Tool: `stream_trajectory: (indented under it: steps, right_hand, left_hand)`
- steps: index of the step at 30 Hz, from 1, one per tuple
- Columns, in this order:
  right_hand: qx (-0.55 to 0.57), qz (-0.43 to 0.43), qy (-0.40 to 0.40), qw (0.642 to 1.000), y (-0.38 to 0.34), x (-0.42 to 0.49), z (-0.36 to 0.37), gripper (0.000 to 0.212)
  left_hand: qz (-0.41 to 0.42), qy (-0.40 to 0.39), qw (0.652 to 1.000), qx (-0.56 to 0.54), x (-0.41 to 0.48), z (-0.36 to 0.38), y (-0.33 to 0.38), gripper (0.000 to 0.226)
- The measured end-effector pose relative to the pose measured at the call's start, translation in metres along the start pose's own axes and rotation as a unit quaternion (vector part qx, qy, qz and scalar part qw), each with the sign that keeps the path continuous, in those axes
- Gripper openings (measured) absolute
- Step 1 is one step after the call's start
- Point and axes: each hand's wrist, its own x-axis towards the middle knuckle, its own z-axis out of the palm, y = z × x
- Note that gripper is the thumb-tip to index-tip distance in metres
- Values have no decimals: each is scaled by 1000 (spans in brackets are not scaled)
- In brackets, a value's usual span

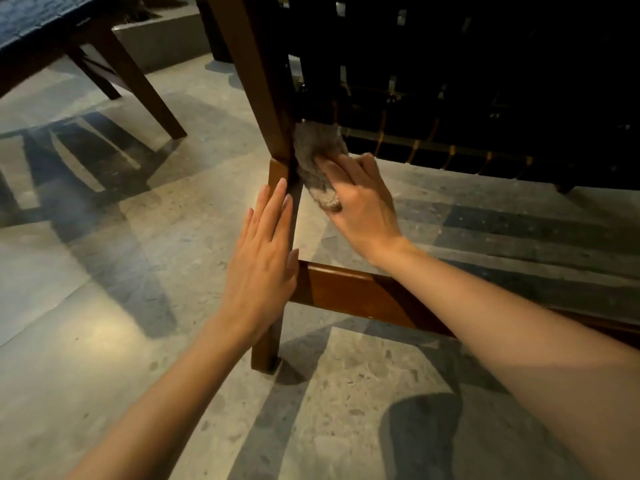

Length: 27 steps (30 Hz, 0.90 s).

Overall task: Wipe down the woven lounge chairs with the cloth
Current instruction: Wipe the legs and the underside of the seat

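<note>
Grey fuzzy cloth (313,157). Chair frame (349,292) reddish-brown wood, black woven seat (485,64) with tan cord lacing. Floor (104,341) grey speckled terrazzo, dark shadow bands.

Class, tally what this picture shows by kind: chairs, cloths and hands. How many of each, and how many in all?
Chairs: 2, the near chair and the far chair
Cloths: 1, the cloth under the right hand
Hands: 2, the left hand and the right hand
Total: 5
</note>
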Motion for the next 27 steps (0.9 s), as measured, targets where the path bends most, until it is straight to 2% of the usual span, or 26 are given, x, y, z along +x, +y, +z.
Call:
stream_trajectory:
  steps: [4, 7, 10, 15, 21, 24, 27]
  right_hand:
    - [-66, -85, 46, 993, 19, 26, 24, 52]
    - [-217, -153, 86, 960, 34, 32, 31, 50]
    - [-292, -187, 96, 933, 44, 31, 35, 42]
    - [-293, -204, 78, 931, 58, 27, 19, 34]
    - [-332, -205, 29, 920, 91, 6, -17, 40]
    - [-342, -184, 2, 921, 114, -13, -37, 50]
    - [-376, -170, -12, 911, 143, -35, -67, 47]
  left_hand:
    - [3, -14, 1000, 11, 3, 9, -14, 79]
    - [15, 2, 1000, 21, 4, 17, -16, 78]
    - [31, -2, 999, 42, 4, 24, -12, 75]
    - [35, -41, 997, 52, 1, 30, 9, 57]
    - [38, -52, 998, -10, 1, 39, 50, 57]
    - [48, -72, 996, -27, 3, 45, 75, 57]
    - [57, -100, 992, -42, 4, 51, 108, 57]
